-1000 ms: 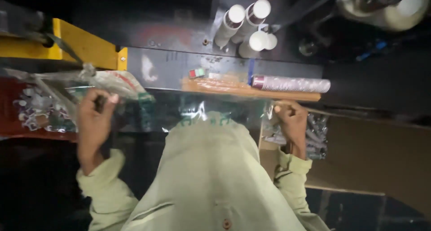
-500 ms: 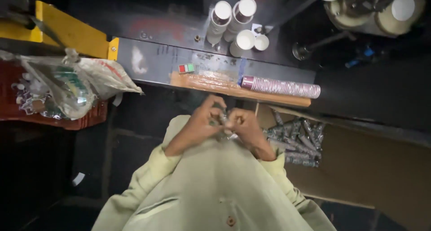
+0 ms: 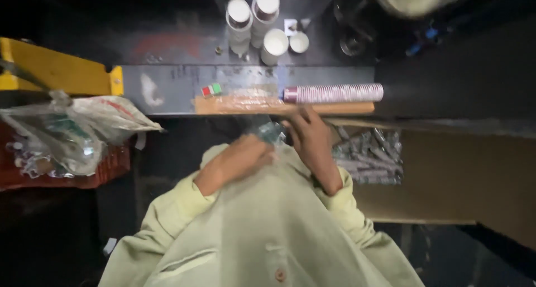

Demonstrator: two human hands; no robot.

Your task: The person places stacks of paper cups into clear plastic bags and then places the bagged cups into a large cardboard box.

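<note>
Both hands, spread apart a second ago, are now brought together below the wooden strip [image 3: 279,105]. A small shiny piece [image 3: 271,132] is pinched between left hand [image 3: 237,161] and right hand [image 3: 310,142]; assembly judged under way.

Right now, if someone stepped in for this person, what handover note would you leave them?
Left hand: closed around a small clear glinting piece, held close to the chest.
Right hand: fingers on the same piece from the other side; both hands meet over it.
What the piece is cannot be told; it is blurred.
Around: a bin of shiny metal parts by the right hand, a plastic bag of parts over a red crate at left, a lying stack of patterned cups on the wooden strip ahead, and white cylinders beyond.
Done: piece picked up, in both hands.
Left: it has not been set down anywhere.
</note>
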